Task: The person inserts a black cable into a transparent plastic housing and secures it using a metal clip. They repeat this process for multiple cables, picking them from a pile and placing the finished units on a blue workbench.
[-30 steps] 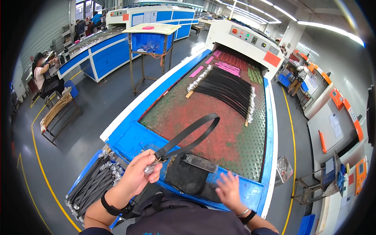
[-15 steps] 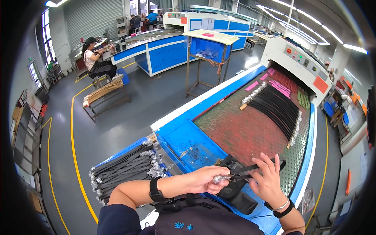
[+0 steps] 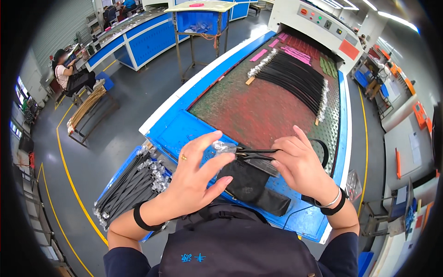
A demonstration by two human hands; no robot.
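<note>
My right hand point(image 3: 302, 161) pinches a black belt point(image 3: 259, 151) above the near end of the conveyor. Part of the belt loops out past that hand on its right. Clear plastic wrap point(image 3: 223, 147) covers the belt's metal-fitted end, which points toward my left hand point(image 3: 196, 168). That hand is open, its fingers and thumb spread beside the wrap. Below both hands a black cloth-like piece point(image 3: 244, 182) lies on the blue machine end. Further up the conveyor, a row of black belts point(image 3: 295, 78) with wrapped ends lies side by side.
At lower left, a blue crate point(image 3: 115, 177) holds a heap of black belts point(image 3: 131, 189). Pink strips point(image 3: 295, 54) and green strips point(image 3: 328, 67) lie near the machine's opening. A wheeled stand point(image 3: 200, 9) is beyond the conveyor. One person point(image 3: 69, 76) sits at far left.
My left hand has let go of the wrapped belt end and spread its fingers. The right hand has closed on the belt. The view has shifted, so the surroundings sit further left and higher.
</note>
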